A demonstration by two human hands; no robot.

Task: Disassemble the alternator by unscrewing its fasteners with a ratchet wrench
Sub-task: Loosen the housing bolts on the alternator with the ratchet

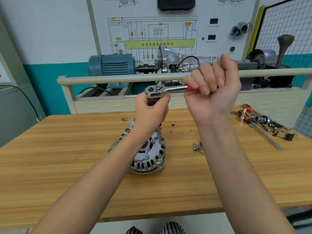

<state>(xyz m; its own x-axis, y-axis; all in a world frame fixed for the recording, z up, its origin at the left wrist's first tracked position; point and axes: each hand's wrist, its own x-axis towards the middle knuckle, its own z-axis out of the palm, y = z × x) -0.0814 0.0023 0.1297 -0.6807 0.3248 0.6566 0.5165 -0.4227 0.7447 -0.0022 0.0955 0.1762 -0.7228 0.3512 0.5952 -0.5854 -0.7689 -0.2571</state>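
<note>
Gripping the red handle of the ratchet wrench, the right hand is curled tight, forearm raised; the left hand wraps the black extension below the ratchet head. Behind, a green panel reads 自动变速器控制电脑. The alternator — silver, slotted housing — sits mid-worktop, socket on a fastener.

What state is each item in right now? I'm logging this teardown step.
alternator: upright on the table, housing still together
ratchet wrench: on an extension reaching down to an alternator fastener
left hand: grips the extension top
right hand: grips the wrench's red handle
removed bolts: lying loose
</note>
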